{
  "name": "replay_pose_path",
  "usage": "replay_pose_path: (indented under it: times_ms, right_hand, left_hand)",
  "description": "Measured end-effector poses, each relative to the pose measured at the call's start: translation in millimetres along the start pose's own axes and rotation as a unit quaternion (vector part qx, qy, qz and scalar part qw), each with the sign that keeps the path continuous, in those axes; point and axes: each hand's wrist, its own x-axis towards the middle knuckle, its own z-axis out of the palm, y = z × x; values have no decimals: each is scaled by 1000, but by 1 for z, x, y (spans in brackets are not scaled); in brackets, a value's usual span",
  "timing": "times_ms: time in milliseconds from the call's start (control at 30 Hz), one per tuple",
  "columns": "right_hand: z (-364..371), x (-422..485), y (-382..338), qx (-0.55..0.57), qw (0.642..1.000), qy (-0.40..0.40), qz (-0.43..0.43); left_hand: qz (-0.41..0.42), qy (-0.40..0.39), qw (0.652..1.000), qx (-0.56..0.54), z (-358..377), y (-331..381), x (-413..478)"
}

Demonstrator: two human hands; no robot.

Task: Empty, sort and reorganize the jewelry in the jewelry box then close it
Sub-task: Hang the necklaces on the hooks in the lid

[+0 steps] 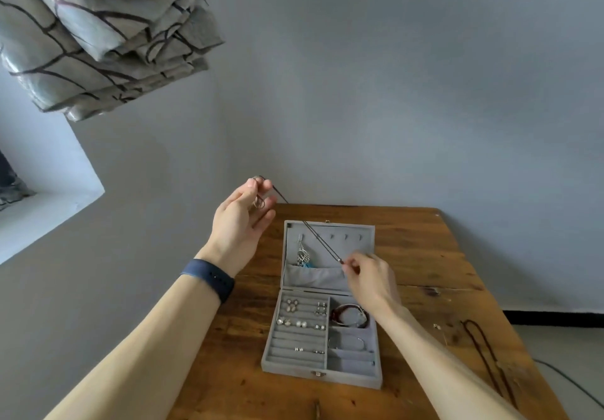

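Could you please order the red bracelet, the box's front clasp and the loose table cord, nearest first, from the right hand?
From the right hand:
1. Red bracelet, just below it, in the box.
2. Front clasp, box's near edge.
3. Loose cord, on the table, far right.

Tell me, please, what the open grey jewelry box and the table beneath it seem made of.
The open grey rectangular jewelry box looks covered in matte, velvet-like fabric: soft, glare-free surfaces. The brown table looks like worn wood: grain, knots and cracks show.
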Motion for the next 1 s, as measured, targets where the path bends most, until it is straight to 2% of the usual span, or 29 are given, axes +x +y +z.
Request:
replay_pose_path:
  times_ms: [133, 567, 1000]
  right_hand:
    - [11, 22, -4, -54, 998, -21, -36]
    - [17, 31, 3, -102, 983, -138, -71]
    - [16, 27, 11, -86, 976, -149, -132]
  left_hand:
    - [1, -19, 1000, 16, 9, 0, 18]
    - [2, -49, 993, 105, 30, -29, 43]
    - [-11, -66, 972, 224, 53, -38, 51]
